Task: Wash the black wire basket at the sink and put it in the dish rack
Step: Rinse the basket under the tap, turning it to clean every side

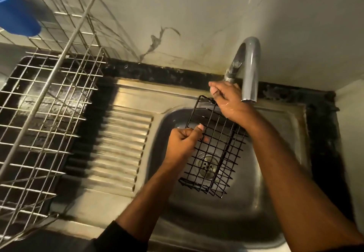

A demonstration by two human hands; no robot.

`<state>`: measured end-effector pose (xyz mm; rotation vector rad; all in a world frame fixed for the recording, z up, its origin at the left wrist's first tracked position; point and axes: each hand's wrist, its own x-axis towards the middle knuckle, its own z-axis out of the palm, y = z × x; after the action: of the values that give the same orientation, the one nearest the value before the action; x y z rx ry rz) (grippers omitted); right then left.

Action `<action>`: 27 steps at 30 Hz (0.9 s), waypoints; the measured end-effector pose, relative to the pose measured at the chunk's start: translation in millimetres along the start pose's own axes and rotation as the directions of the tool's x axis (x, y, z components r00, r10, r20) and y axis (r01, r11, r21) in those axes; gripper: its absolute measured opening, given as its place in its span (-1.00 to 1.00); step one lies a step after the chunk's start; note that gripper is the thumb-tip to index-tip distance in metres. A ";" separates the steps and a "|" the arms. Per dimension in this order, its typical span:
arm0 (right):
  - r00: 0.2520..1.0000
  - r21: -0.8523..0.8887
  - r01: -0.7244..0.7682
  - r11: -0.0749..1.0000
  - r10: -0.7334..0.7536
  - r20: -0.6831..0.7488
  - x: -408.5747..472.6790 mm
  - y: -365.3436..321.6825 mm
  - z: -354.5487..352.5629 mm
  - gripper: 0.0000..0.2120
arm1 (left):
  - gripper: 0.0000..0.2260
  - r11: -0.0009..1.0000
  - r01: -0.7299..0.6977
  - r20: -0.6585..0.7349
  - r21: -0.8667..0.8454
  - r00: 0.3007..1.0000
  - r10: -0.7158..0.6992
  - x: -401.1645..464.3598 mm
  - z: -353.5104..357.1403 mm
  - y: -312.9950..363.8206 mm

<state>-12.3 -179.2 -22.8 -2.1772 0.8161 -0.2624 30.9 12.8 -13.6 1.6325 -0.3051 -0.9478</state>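
Note:
A black wire basket (216, 149) is held tilted over the steel sink bowl (271, 173), above the drain. My left hand (183, 143) grips its left rim, thumb over the wire. My right hand (226, 100) holds the basket's far top corner, just left of the tap spout. The grey curved tap (250, 68) stands behind the bowl; no water is seen running. The silver wire dish rack (45, 102) sits on the left.
A blue plastic cup (15, 9) sits in the rack's upper left corner. The ribbed steel drainboard (122, 145) lies between rack and bowl. A tiled wall rises behind, and a black counter edge (323, 133) borders the sink on the right.

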 end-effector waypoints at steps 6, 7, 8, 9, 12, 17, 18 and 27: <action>0.986 0.441 -0.073 0.895 0.131 -0.104 -6.6 2.0 -1.5 -0.73 | -0.48 1.000 0.012 -0.012 -0.025 1.000 -0.013 -0.1 -3.8 -7.1; 0.972 0.553 -0.069 0.830 0.182 -0.152 -9.7 2.2 -5.0 -0.76 | -0.49 1.000 0.018 -0.013 -0.025 1.000 -0.018 -0.2 -4.4 -6.9; 0.952 0.648 -0.064 0.759 0.242 -0.189 -12.4 2.0 -8.0 -0.77 | -0.49 0.999 0.024 -0.018 -0.023 1.000 -0.024 -1.0 -5.5 -6.6; 0.932 0.722 -0.068 0.688 0.302 -0.200 -15.5 -0.6 -10.9 -0.77 | -0.49 0.999 0.030 -0.023 -0.020 0.999 -0.031 -2.0 -6.4 -6.9; 0.913 0.785 -0.094 0.612 0.368 -0.178 -22.4 -1.0 -10.6 -0.78 | -0.55 0.998 0.063 -0.030 -0.017 0.998 -0.063 -5.8 -8.6 -11.3; 0.915 0.742 -0.038 0.669 0.322 -0.244 -32.9 -5.2 -7.5 -0.79 | -0.49 0.991 0.113 -0.092 -0.075 0.989 -0.120 -14.2 -8.9 -12.4; 0.910 0.714 -0.028 0.700 0.314 -0.271 -36.4 -3.8 -5.6 -0.76 | -0.51 0.991 0.113 -0.101 -0.071 0.988 -0.120 -16.1 -8.9 -12.2; 0.926 0.461 -0.079 0.884 0.237 -0.295 -101.9 -8.3 3.4 -0.76 | -0.69 0.993 0.102 -0.240 -0.053 0.964 -0.112 -50.4 -6.2 8.4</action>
<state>-85.7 -108.8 -11.5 -1.6429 1.0119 -0.6918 5.5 47.3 15.0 1.7207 -0.0305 -0.8174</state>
